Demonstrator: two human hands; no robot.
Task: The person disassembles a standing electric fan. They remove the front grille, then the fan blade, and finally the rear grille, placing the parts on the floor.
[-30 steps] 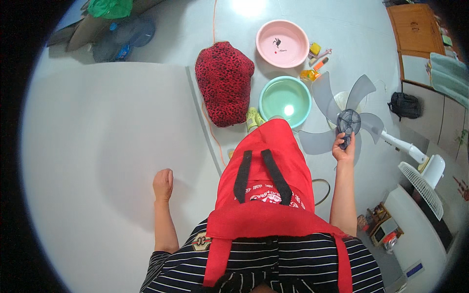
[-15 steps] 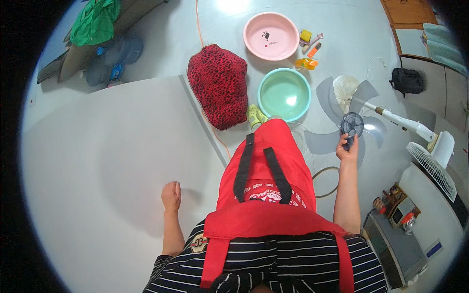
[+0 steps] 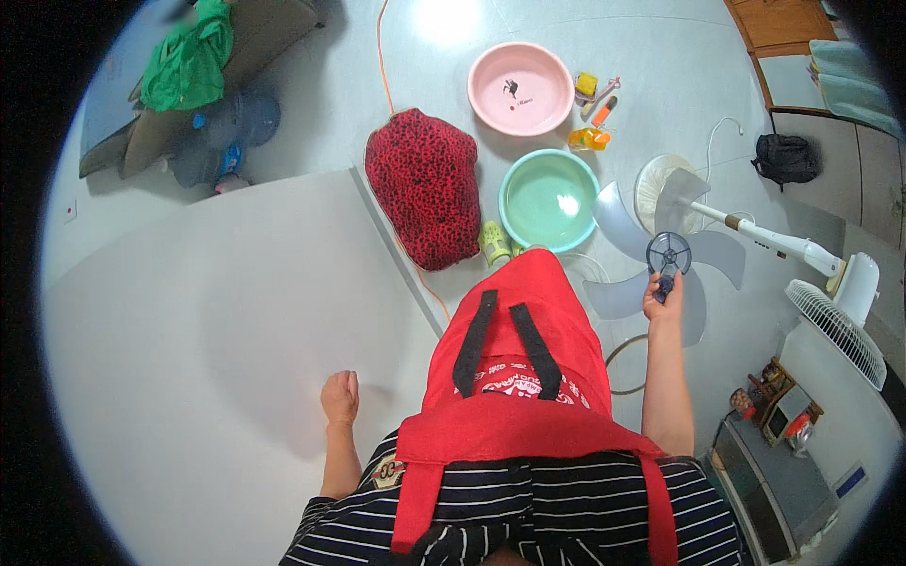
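My right hand (image 3: 663,300) is closed around the central hub of a translucent grey fan blade (image 3: 713,247), whose several wide vanes spread out around it. Just past the blade rises a white pedestal fan (image 3: 793,243); its base is on the floor, partly behind the vanes, and its head with a white grille lies to the right. My left hand (image 3: 340,396) is curled closed over a broad pale surface (image 3: 189,311), with nothing visible in it. Whether it touches that surface I cannot tell.
Ahead on the floor are a green basin (image 3: 549,200), a pink basin (image 3: 521,90), cleaning items and an orange pouch (image 3: 590,140). A red-and-black spotted cushion (image 3: 422,189) lies left of them. A thin ring (image 3: 612,373) is by my right side. A black bag (image 3: 786,158) rests far right.
The view has tilted, so the floor things appear lower. My right hand has shifted slightly and turned the fan blade a little, still gripping its hub. My left hand stays curled.
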